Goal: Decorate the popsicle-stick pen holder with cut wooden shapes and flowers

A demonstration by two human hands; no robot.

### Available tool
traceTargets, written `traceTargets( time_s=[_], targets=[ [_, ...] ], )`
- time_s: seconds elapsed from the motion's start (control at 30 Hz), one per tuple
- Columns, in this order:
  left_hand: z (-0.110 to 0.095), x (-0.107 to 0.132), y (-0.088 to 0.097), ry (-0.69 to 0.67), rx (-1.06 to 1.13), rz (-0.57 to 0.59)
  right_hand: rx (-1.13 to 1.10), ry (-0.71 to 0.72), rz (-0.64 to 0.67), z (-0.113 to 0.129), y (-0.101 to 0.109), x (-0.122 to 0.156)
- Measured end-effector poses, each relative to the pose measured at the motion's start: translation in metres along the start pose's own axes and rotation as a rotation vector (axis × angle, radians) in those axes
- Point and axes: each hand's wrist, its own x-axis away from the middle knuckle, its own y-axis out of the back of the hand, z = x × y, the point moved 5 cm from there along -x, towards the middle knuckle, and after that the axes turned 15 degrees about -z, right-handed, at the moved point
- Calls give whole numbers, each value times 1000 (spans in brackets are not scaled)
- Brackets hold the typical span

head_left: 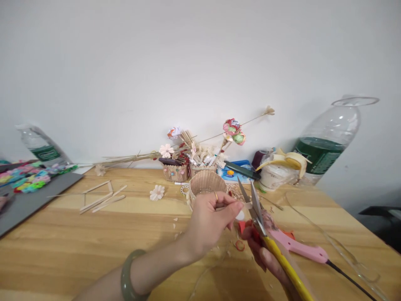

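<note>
My left hand (209, 219) is closed in a pinch on a small pale stick piece (247, 205), held out toward the scissor blades. A green bangle sits on that wrist. My right hand (266, 255) grips yellow-handled scissors (260, 213), whose open blades point up around the end of the stick piece. Just behind my left hand stands a small round basket of wooden sticks (206, 184).
A pink glue gun (300, 248) with a black cord lies right of the scissors. Paper flowers, dried stems and small craft baskets (175, 171) line the wall. A cut plastic bottle (328, 142), a banana peel on a cup, loose sticks (100, 198) and a grey tray of coloured pieces (28, 182) also sit on the wooden table.
</note>
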Motion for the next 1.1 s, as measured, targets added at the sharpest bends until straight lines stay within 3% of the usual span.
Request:
traceTargets(
  time_s=[0.27,0.47,0.7,0.8,1.0,1.1],
  targets=[
    [-7,-13,7,37,-150,77,42,20,-65,-3,-2,2],
    [-12,-17,12,79,-199,89,133,62,-142,19,-11,25],
    [-17,-19,14,155,-231,103,242,80,-225,31,-16,30],
    [-16,-20,14,159,-148,89,235,106,-245,30,-15,29],
    [-8,-17,8,164,220,21,248,151,-296,35,-9,26],
    [-2,-13,4,197,282,5,265,156,-317,37,-9,26]
  ],
)
